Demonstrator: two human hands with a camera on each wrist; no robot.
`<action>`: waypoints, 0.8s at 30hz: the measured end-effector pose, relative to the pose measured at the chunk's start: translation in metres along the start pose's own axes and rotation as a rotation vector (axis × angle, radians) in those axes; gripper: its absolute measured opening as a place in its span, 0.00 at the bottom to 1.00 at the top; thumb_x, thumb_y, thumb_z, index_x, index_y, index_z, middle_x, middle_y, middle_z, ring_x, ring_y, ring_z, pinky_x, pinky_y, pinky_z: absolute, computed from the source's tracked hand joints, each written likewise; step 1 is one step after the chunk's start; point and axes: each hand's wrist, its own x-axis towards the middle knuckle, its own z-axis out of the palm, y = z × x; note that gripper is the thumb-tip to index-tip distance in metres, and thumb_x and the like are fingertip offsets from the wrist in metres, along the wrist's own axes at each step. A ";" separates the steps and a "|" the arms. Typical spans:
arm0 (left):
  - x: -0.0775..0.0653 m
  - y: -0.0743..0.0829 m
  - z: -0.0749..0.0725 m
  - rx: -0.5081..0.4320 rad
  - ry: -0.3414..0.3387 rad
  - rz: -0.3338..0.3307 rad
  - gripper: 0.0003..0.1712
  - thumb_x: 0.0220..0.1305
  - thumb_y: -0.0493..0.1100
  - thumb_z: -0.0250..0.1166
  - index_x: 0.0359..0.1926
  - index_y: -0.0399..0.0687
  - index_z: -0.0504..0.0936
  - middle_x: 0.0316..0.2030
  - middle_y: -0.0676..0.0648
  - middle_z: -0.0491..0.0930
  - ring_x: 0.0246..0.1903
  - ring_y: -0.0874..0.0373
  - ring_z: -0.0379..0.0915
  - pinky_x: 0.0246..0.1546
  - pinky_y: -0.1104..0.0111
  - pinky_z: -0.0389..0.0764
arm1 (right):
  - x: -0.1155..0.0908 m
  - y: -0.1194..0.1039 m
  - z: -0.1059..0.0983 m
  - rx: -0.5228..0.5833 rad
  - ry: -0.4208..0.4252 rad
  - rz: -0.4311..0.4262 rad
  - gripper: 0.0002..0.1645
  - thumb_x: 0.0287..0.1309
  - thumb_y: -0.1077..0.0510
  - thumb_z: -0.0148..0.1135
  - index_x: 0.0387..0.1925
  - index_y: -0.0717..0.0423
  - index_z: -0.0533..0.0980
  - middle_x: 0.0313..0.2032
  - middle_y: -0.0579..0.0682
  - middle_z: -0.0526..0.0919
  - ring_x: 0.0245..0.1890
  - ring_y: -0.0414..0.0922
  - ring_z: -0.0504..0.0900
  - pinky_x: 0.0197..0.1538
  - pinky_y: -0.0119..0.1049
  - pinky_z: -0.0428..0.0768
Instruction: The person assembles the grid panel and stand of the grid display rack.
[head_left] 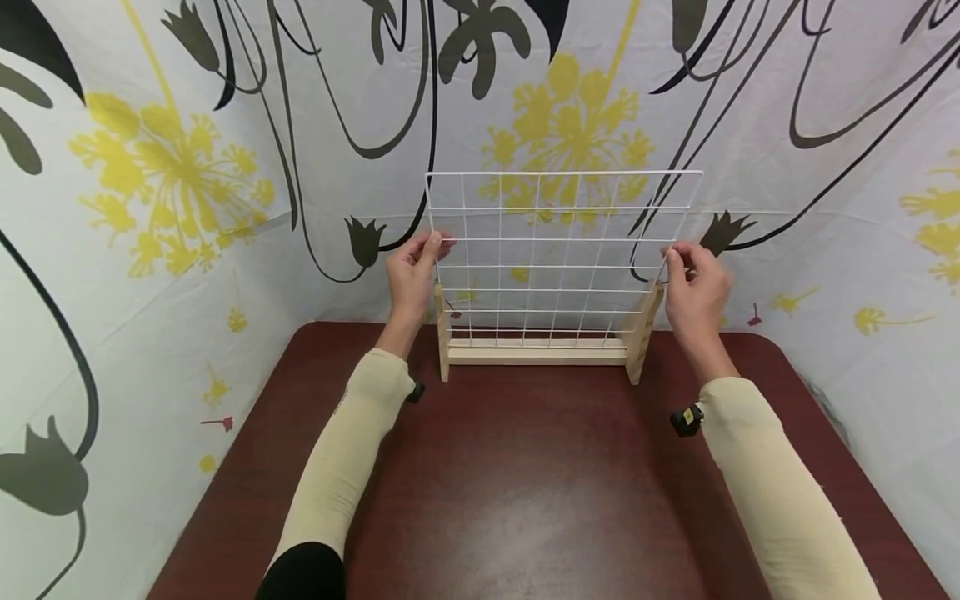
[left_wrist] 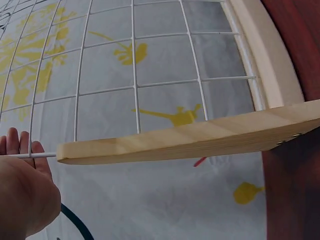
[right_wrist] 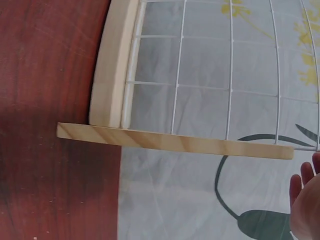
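Observation:
A white wire grid panel (head_left: 562,172) stands upright, leaning slightly back, in a pale wooden stand (head_left: 536,356) with two slanted side pieces and a crossbar. In the head view my left hand (head_left: 408,279) pinches the panel's left edge wire, just above the side piece. At the same height on the other side, my right hand (head_left: 697,292) pinches the right edge wire. The left wrist view has the left hand (left_wrist: 30,200) beyond the upper end of the wooden side piece (left_wrist: 185,137). Only part of the right hand (right_wrist: 307,200) shows in the right wrist view, near the other side piece (right_wrist: 175,142).
The stand rests near the far edge of a dark red-brown table (head_left: 517,467) with rounded corners. Close behind and at both sides hangs a white cloth (head_left: 300,242) printed with yellow flowers and grey tulips.

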 end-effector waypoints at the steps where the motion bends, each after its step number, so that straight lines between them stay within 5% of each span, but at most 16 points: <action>1: -0.001 -0.001 -0.001 0.003 -0.002 -0.003 0.16 0.77 0.43 0.66 0.46 0.32 0.89 0.38 0.46 0.93 0.42 0.55 0.92 0.53 0.64 0.89 | -0.001 0.001 0.000 -0.002 -0.003 0.003 0.16 0.77 0.53 0.60 0.47 0.60 0.87 0.44 0.50 0.90 0.37 0.22 0.76 0.43 0.17 0.73; 6: -0.004 -0.003 -0.005 -0.001 -0.016 -0.009 0.16 0.77 0.44 0.65 0.44 0.32 0.89 0.38 0.44 0.93 0.40 0.59 0.91 0.52 0.64 0.89 | -0.006 0.003 0.001 0.025 -0.006 0.008 0.17 0.78 0.50 0.59 0.48 0.59 0.86 0.38 0.28 0.82 0.37 0.24 0.76 0.42 0.19 0.72; 9: -0.005 -0.005 -0.006 -0.003 -0.028 -0.022 0.16 0.77 0.44 0.65 0.44 0.32 0.89 0.38 0.43 0.93 0.39 0.60 0.90 0.51 0.65 0.89 | -0.008 0.002 0.001 0.028 -0.004 -0.001 0.17 0.78 0.51 0.59 0.47 0.60 0.86 0.38 0.26 0.80 0.37 0.24 0.75 0.40 0.20 0.71; 18: -0.006 -0.004 -0.009 0.023 -0.064 -0.101 0.19 0.79 0.47 0.63 0.47 0.33 0.88 0.41 0.43 0.93 0.41 0.62 0.90 0.53 0.58 0.89 | -0.012 0.005 0.004 -0.018 -0.005 -0.012 0.17 0.80 0.52 0.56 0.46 0.60 0.84 0.40 0.54 0.86 0.39 0.22 0.69 0.41 0.20 0.65; 24: -0.010 0.000 -0.008 0.012 -0.064 -0.154 0.20 0.78 0.51 0.64 0.48 0.37 0.88 0.39 0.50 0.93 0.43 0.63 0.90 0.57 0.54 0.88 | -0.014 0.008 0.006 -0.025 -0.004 -0.035 0.18 0.80 0.53 0.56 0.44 0.62 0.84 0.39 0.58 0.86 0.38 0.23 0.66 0.44 0.22 0.62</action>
